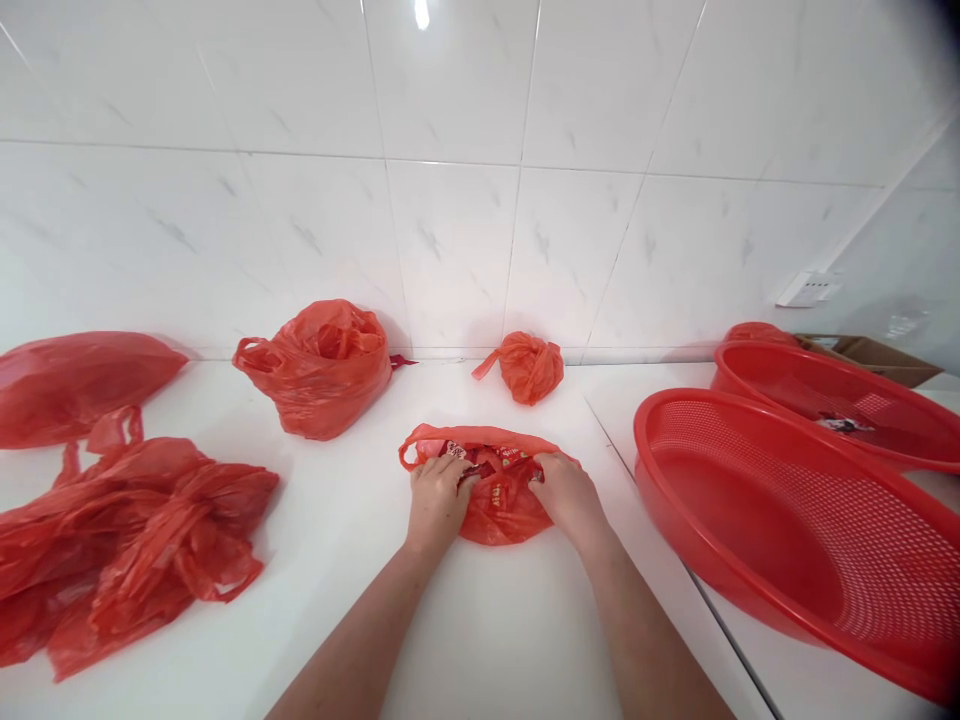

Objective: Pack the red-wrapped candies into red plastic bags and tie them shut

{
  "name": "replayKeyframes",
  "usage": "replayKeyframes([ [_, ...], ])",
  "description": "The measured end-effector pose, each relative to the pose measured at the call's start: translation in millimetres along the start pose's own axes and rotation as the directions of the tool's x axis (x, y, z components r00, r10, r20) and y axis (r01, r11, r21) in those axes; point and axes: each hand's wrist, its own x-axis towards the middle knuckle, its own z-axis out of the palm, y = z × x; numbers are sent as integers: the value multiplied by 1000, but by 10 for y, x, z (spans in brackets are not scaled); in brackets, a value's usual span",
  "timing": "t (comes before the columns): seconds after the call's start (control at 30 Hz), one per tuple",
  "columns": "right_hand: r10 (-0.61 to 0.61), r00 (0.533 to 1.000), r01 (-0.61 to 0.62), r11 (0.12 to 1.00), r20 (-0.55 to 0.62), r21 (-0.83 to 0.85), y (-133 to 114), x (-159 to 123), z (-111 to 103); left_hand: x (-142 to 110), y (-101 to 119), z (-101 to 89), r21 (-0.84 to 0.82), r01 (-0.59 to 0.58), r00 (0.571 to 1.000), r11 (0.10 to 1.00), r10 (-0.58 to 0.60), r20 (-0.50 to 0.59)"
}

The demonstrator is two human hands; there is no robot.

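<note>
You have bright, even, cool-white light that seems to come from above, leaving one hot glare spot [421,14] on the glossy tiled wall [450,250]. Faint, soft shadows fall behind the bags [319,385]. Your wide view stretches the near red basket [750,530] rightward, the top right corner darkens, and print on the wrappers [516,455] looks soft.

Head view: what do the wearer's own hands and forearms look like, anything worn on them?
The left hand and right hand are gloveless. The left forearm and right forearm taper toward the hands, with no sleeve, watch or bracelet in sight. No ring shows on the fingers, though some are partly hidden.
</note>
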Motion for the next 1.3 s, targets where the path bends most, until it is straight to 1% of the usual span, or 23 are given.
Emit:
replayKeyframes([
  [0.07,-6,1000,6,1000,1,-25,23,-5,51,-6,-2,12,14,9,1000,1000,-9,6],
  [0.13,-8,1000,9,1000,5,-19,38,-2,62,-9,-1,13,28,4,1000,1000,-4,-10],
  [0.27,3,1000,-3,998,-2,56,7,6,4,-11,16,-6,45,-12,999,999,14,-49],
  [0.43,45,997,-37,990,-57,134,-100,-6,-66,-16,33,-22,32,-37,998,999,38,-49],
  [0.53,35,995,-21,987,-88,159,-132,-15,-82,-15,36,-25,26,-65,996,998,67,-51],
  [0.77,-8,994,32,978,-113,205,-182,-49,-76,-31,142,-56,-46,-204,979,978,205,3],
  [0.87,-24,994,46,977,-104,210,-210,-64,-58,-55,203,-78,-63,-244,964,968,249,88],
  [0.97,-47,995,66,972,-91,224,-226,-74,-39,-83,236,-80,-77,-285,938,955,295,181],
  [1.03,-56,994,74,972,-89,222,-228,-75,-30,-97,244,-73,-79,-306,925,949,316,210],
  [1.17,-41,994,62,976,-105,206,-221,-64,-16,-106,252,-66,-69,-339,921,938,346,180],
  [1.3,7,995,9,988,-98,156,-193,-43,0,-102,267,-85,-67,-346,924,936,352,150],
])
